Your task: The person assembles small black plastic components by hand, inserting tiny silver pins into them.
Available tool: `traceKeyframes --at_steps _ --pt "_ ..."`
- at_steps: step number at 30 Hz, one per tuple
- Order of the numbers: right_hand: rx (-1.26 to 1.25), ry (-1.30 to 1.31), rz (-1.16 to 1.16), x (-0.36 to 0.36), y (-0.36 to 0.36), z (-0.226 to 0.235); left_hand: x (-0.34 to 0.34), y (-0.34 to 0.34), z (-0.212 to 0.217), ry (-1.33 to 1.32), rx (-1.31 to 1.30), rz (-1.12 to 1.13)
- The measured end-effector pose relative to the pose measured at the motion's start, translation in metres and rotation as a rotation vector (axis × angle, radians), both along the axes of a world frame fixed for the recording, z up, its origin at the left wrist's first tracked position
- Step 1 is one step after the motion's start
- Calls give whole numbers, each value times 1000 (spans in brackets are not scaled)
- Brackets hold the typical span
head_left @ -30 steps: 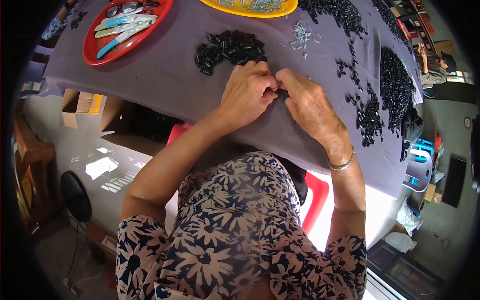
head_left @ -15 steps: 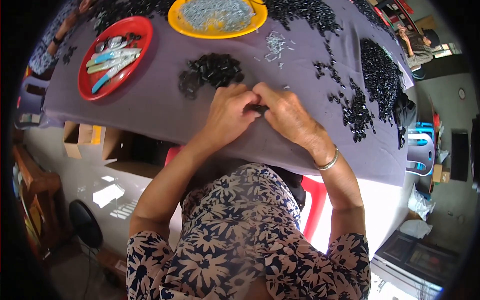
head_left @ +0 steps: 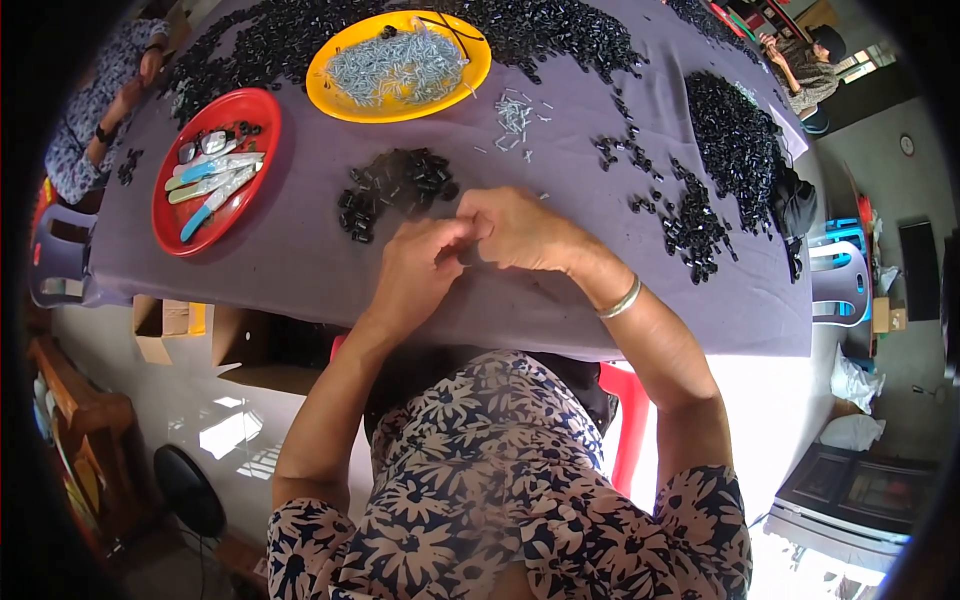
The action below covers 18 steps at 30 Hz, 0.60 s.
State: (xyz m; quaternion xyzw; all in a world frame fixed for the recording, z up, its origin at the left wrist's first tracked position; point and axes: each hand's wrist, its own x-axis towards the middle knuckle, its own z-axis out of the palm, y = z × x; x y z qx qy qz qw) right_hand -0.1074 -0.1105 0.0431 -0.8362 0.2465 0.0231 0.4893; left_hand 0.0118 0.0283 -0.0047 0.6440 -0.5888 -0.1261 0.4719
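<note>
My left hand (head_left: pixel 418 268) and my right hand (head_left: pixel 517 231) meet above the near edge of the cloth-covered table, fingertips touching. Both are closed in a pinch, and whatever lies between the fingers is hidden. Just beyond them is a small heap of shiny black plastic pieces (head_left: pixel 395 187). Farther off, a few loose silvery pins (head_left: pixel 514 117) lie scattered on the cloth. A yellow plate (head_left: pixel 318 92) behind the heap bears a pile of similar silvery pins. To the left, a red plate (head_left: pixel 270 125) holds several knife-like tools with blue and pale handles.
Large spreads of black pieces (head_left: pixel 735 145) cover the far and right parts of the purple tablecloth (head_left: pixel 300 285). A person's hands (head_left: pixel 125 97) are at the far left corner, and another person (head_left: pixel 812 70) sits far right. A cardboard box (head_left: pixel 265 375) stands below the table edge.
The view has shifted, so the plates and heaps sit lower in the picture. The dark piece seen between my fingers before is no longer visible. My right hand has turned over the left fingertips.
</note>
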Motion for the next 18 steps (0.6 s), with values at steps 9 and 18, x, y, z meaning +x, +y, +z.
traceKeyframes --at_steps 9,18 --pt "333 196 55 11 -22 13 3 -7 -4 303 3 -101" --pt "346 286 95 14 -17 12 14 -14 8 193 85 -181"
